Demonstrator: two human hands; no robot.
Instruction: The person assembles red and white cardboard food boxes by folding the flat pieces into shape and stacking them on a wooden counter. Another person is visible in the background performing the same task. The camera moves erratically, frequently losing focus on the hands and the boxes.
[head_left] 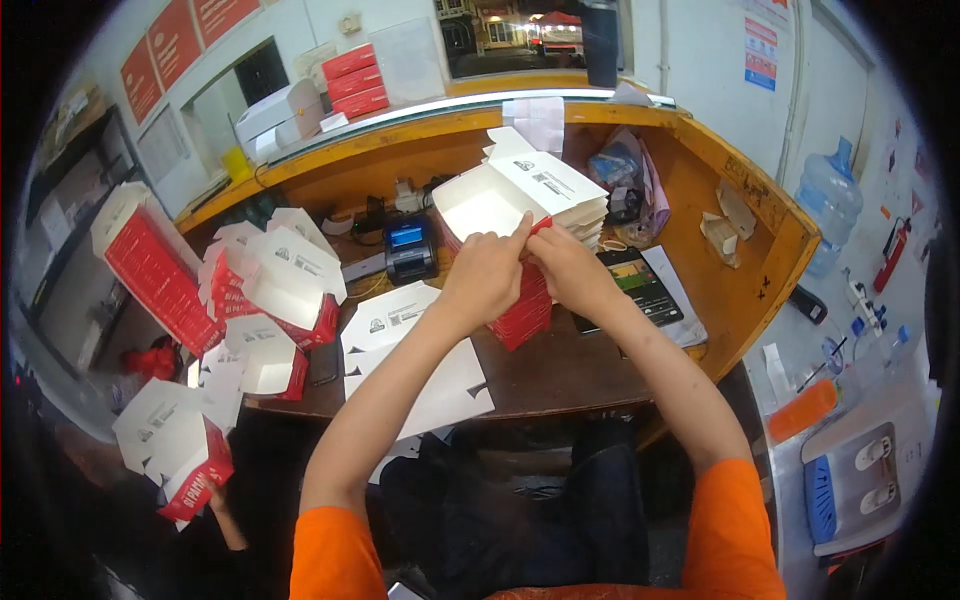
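Note:
Both of my hands meet at the near corner of a red and white takeaway box [479,205], whose white inside faces up and whose printed lid stands back. This box sits on top of a red stack of nested boxes [522,309]. My left hand [487,277] grips the box's near wall, its index finger stretched along the rim. Beside it, my right hand [577,272] pinches the red edge at the corner. An unfolded white box blank [425,375] lies flat on the table below my left forearm.
Several part-folded boxes [285,270] and a tall nested stack [155,265] stand at the left. Another person's hand [221,508] holds a box at lower left. A card terminal [410,248] sits behind; a tablet [643,290] lies right. A wooden counter wall [745,250] encloses the table.

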